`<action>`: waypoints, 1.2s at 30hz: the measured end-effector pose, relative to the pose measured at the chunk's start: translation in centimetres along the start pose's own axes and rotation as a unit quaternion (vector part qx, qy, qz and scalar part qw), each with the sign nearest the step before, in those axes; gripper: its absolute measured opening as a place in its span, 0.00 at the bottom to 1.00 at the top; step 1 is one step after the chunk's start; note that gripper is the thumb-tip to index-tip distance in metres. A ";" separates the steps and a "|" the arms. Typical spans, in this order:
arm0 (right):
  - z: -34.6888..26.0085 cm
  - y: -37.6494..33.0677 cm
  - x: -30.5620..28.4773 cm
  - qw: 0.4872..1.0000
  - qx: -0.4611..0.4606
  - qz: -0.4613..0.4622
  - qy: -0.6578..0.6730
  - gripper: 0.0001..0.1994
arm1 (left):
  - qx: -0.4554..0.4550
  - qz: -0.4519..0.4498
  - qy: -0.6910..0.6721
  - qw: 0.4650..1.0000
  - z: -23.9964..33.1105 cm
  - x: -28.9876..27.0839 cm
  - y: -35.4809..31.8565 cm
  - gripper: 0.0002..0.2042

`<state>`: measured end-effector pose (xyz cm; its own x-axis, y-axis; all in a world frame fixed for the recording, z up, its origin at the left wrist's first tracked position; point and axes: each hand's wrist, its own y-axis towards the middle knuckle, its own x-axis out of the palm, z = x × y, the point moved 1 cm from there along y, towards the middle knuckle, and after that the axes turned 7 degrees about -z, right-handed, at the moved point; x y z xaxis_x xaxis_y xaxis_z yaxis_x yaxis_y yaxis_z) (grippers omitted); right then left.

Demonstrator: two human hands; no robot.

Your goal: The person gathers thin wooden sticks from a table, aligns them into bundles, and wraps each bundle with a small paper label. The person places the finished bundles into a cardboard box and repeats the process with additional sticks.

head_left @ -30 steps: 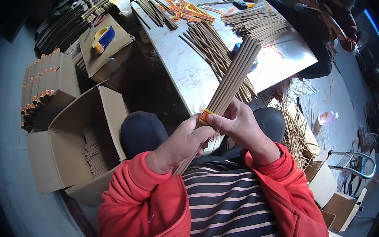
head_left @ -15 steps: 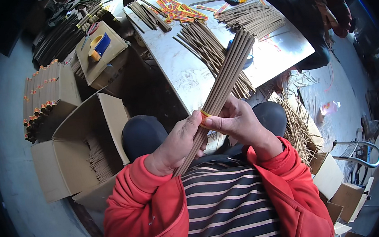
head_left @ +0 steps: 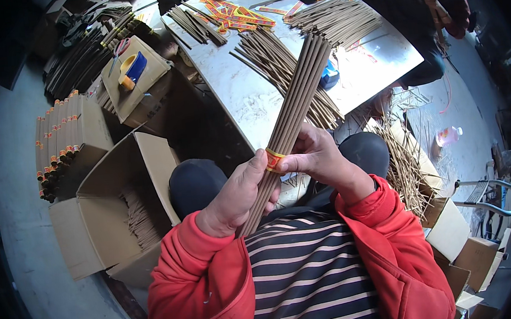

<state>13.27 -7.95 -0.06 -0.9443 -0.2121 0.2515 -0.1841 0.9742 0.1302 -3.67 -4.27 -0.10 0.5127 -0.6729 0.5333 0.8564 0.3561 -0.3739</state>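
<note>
A long bundle of brown incense sticks (head_left: 296, 99) rises slanting from my lap toward the table. A yellow and red paper band (head_left: 274, 160) wraps it near its lower third. My left hand (head_left: 237, 194) grips the bundle below the band. My right hand (head_left: 314, 155) holds it at the band, fingers pressed on the paper. More loose sticks (head_left: 278, 68) lie in heaps on the white table (head_left: 245, 100), with a pile of yellow and red paper bands (head_left: 235, 18) at its far end.
An open cardboard box (head_left: 113, 215) with sticks inside stands at my left. Behind it are banded bundles stacked on a box (head_left: 65, 141) and a tape roll (head_left: 131, 70). Another person (head_left: 418, 20) sits at the table's right. Spilled sticks (head_left: 403, 166) lie by boxes on my right.
The bundle stays in both hands, and the hands have shifted slightly around the band. The view has tilted a little, so the table sits lower in the picture.
</note>
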 end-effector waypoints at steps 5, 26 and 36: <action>-0.8 0.2 -0.3 0.943 0.049 0.117 -0.307 0.34 | 0.036 0.061 0.047 0.996 0.4 0.8 -0.1 0.25; -1.5 -2.0 1.9 0.963 0.116 0.031 -0.242 0.17 | 0.128 0.079 0.201 0.968 -0.9 1.2 0.3 0.27; 0.2 -2.2 1.6 0.998 0.064 -0.019 0.006 0.17 | 0.119 0.039 0.146 0.981 -0.2 1.6 -0.3 0.29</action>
<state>12.08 -10.39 -0.11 -0.9328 -0.2487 0.2608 -0.2532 0.9673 0.0164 -3.09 -5.58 0.65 0.5670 -0.7828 0.2562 0.8235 0.5314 -0.1987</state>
